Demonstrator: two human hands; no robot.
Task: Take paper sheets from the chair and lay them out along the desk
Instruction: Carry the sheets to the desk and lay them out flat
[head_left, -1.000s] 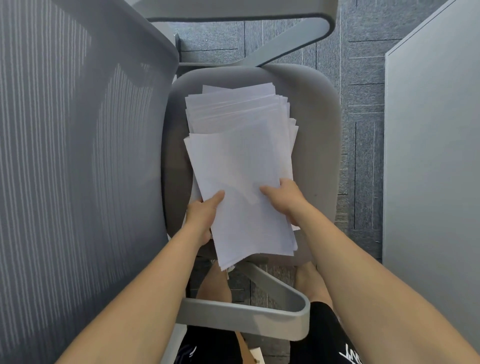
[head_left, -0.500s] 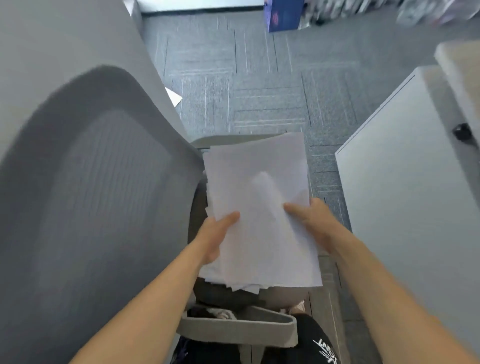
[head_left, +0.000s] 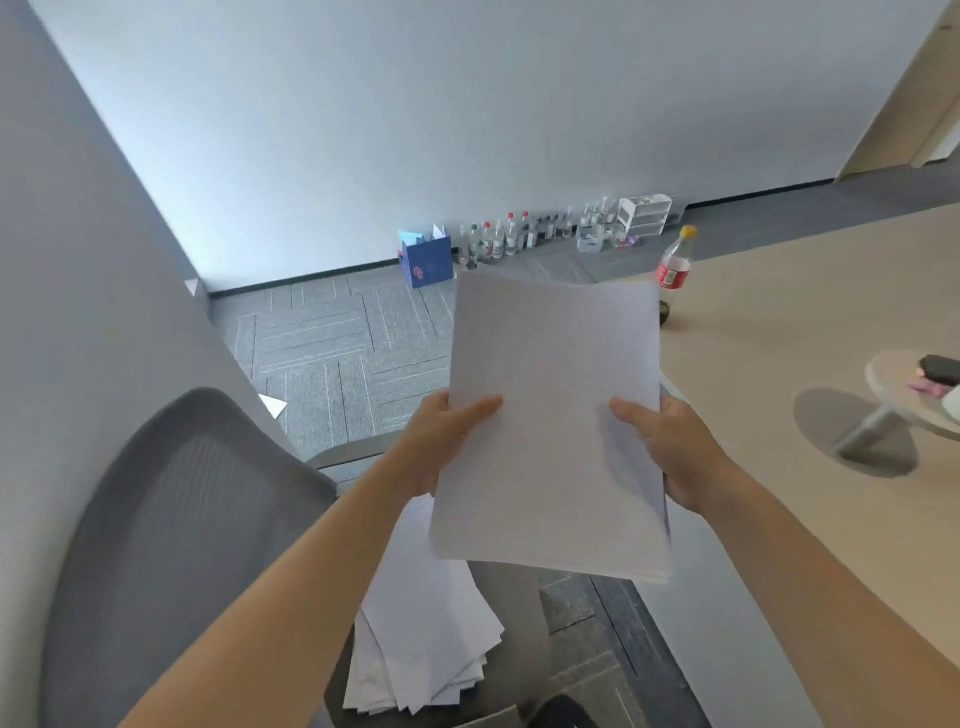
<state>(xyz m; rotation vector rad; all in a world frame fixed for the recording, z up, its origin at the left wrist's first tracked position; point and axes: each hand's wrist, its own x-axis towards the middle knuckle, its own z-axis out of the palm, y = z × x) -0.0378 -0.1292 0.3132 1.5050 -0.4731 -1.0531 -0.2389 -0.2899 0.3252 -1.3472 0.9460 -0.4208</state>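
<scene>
A bundle of white paper sheets (head_left: 556, 395) is held up in the air in front of me, above the chair. My left hand (head_left: 441, 441) grips its left edge with the thumb on top. Its right edge is gripped by my right hand (head_left: 670, 447), thumb likewise on top. Below, more loose white sheets (head_left: 426, 639) lie in a messy pile on the seat of the grey mesh-backed chair (head_left: 182, 519). The light wooden desk (head_left: 810, 343) stretches along the right side.
On the desk stand a red-labelled bottle (head_left: 675, 270) and a round grey stand (head_left: 904, 400) with small objects on it. A blue box (head_left: 426, 260), several bottles and a small drawer unit (head_left: 647, 215) line the far wall. A grey partition (head_left: 78, 260) rises at left.
Both hands lifted the bundle of sheets off the pile on the chair and raised it. My view swung up from the seat toward the wall and desk.
</scene>
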